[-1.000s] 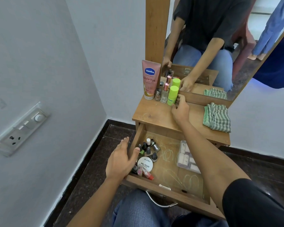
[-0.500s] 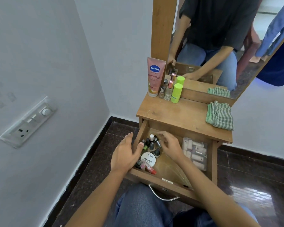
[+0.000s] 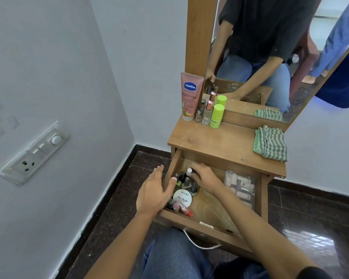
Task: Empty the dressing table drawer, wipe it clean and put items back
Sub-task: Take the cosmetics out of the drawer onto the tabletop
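The wooden drawer of the dressing table is pulled open toward my knees. Several small nail polish bottles, a round white nail polish remover tub and a red-capped tube crowd its left side. A clear plastic box lies at the right. My right hand reaches into the back left, fingers closed on a white-capped bottle. My left hand rests against the drawer's left wall, fingers spread, thumb hooked over the edge.
On the table top stand a pink Vaseline tube, a perfume bottle and a green bottle at the back left. A green striped cloth lies at the right. A mirror rises behind; a switchboard is on the left wall.
My right hand left the green bottle on the table top, came down into the drawer and closed on the white-capped bottle. The left hand stayed on the drawer's side.
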Demonstrator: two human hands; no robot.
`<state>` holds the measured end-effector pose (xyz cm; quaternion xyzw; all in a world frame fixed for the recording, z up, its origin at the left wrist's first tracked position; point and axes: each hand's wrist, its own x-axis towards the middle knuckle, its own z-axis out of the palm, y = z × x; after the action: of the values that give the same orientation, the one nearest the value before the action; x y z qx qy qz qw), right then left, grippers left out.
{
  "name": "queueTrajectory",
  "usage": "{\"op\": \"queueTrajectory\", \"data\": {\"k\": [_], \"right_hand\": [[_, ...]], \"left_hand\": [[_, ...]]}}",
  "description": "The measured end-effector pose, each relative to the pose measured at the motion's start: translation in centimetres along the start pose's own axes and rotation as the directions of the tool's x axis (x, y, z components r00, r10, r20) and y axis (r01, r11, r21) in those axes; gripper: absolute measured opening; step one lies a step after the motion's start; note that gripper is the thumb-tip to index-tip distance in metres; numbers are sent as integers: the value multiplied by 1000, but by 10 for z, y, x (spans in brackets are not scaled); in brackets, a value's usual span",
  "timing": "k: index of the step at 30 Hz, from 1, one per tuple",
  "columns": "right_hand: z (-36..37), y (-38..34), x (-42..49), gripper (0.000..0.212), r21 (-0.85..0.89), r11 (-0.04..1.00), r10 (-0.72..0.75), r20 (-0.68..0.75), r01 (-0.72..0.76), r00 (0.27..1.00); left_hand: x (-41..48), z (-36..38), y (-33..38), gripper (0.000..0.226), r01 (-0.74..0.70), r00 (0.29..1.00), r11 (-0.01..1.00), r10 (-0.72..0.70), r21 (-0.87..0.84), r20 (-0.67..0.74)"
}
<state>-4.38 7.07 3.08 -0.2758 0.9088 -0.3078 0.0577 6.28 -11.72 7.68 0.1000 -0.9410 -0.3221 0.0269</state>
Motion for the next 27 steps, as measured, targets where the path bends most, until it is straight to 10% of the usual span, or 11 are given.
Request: {"op": "queueTrajectory", "data": {"k": [12, 27], "right_hand": [[-51, -52, 31, 11, 27, 996, -52, -548, 79, 835], [-47, -23, 86, 28, 91, 994, 102, -499, -64, 860]], "left_hand": [[0, 0, -2, 69, -7, 1000, 1000, 7, -9, 4], [1, -2, -1, 69, -16, 1000, 999, 16, -31, -5]]}}
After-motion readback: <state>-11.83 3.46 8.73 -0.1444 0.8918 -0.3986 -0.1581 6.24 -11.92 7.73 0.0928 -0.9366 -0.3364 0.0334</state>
